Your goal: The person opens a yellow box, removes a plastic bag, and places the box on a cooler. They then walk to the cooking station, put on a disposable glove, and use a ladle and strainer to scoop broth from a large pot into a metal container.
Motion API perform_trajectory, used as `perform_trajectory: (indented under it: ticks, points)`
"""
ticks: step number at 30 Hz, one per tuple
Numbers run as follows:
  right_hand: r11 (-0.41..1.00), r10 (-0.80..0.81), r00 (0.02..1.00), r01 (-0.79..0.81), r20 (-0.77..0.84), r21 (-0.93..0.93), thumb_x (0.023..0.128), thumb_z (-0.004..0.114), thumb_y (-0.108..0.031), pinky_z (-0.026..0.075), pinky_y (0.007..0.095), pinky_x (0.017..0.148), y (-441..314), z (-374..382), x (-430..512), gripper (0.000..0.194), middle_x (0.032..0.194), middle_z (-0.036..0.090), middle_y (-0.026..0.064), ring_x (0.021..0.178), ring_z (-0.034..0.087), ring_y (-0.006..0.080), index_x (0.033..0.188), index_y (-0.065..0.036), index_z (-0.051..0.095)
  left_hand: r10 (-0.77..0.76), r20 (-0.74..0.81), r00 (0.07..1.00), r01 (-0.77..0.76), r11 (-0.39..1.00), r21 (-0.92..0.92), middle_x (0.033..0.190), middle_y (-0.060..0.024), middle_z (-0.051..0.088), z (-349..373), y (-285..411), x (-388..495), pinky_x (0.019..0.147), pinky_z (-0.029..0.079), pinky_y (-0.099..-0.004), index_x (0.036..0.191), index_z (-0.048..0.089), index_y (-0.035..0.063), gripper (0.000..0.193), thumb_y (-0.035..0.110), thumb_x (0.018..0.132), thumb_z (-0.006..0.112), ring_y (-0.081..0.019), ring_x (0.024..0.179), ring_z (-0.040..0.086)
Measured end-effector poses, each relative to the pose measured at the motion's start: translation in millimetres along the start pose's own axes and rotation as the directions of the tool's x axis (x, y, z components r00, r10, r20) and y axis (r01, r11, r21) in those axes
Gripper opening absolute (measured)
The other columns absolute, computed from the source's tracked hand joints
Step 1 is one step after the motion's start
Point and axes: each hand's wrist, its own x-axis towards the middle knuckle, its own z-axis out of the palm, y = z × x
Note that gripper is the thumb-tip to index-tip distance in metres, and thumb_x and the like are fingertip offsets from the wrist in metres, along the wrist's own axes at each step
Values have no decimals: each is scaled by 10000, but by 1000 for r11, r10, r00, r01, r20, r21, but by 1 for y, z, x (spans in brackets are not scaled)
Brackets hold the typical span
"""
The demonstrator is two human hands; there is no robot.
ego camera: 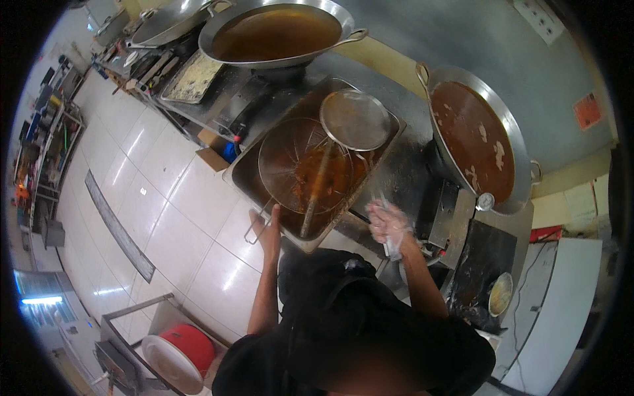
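Note:
My left hand [268, 231] is bare and closed around the wire handle [257, 228] of a large round wire strainer [277, 163]. That strainer lies over a deep rectangular metal pan [237, 171], with reddish-brown oily residue [322, 171] and dark bits in its middle. In a clear plastic glove, my right hand [390, 225] grips the thin handle of a smaller round mesh skimmer [355, 120]. Motion blurs this hand and handle. The skimmer's head is above the far right part of the pan, overlapping the strainer's edge. A long metal bar [315, 190] crosses the strainer.
Right of the pan, a large wok [517, 143] holds reddish-brown oil with floating pale pieces and a dial thermometer [486, 201]. Another wok [277, 32] of brown oil stands behind. A tray of pale flour-like coating [195, 76] lies left. A bowl [501, 294] stands at right.

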Motion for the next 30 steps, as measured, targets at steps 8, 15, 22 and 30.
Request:
perform_trajectory:
  ticks: [8, 15, 22, 30]
  points:
    - [968, -205, 961, 171, -187, -183, 1027, 587, -236, 461, 287, 558, 92, 100, 73, 99, 769, 557, -28, 613, 525, 113, 1071, -147, 591, -126, 84, 988, 127, 992, 2, 1131, -121, 592, -9, 3, -1, 955, 429, -337, 1195, 482, -3, 388, 282, 1004, 662, -195, 1049, 546]
    - [986, -162, 958, 149, 236, 72, 1049, 531, -361, 514, 355, 610, 105, 130, 86, 225, 746, 592, 54, 636, 596, 193, 997, -143, 546, -55, 162, 985, 96, 962, -255, 1259, -156, 556, -13, -14, -15, 971, 459, -343, 1356, 334, 25, 528, 156, 983, 684, -206, 1132, 573]
    - [992, -108, 956, 122, 272, -35, 1060, 484, -402, 539, 337, 714, 137, 120, 106, 268, 841, 576, 31, 761, 601, 173, 1024, -138, 521, 88, 198, 976, -25, 953, -302, 1381, -201, 484, -16, -32, -18, 1060, 433, -394, 1508, 193, -3, 877, 477, 951, 671, -303, 1244, 536]
    - [993, 59, 929, -92, 367, 74, 1064, 454, -430, 521, 385, 897, 159, 106, 113, 304, 979, 619, 38, 960, 619, 200, 1034, -138, 535, 4, 198, 980, 82, 902, -424, 1343, -186, 506, -17, -51, -11, 993, 476, -391, 1508, 214, 5, 834, 417, 952, 680, -270, 1180, 564]
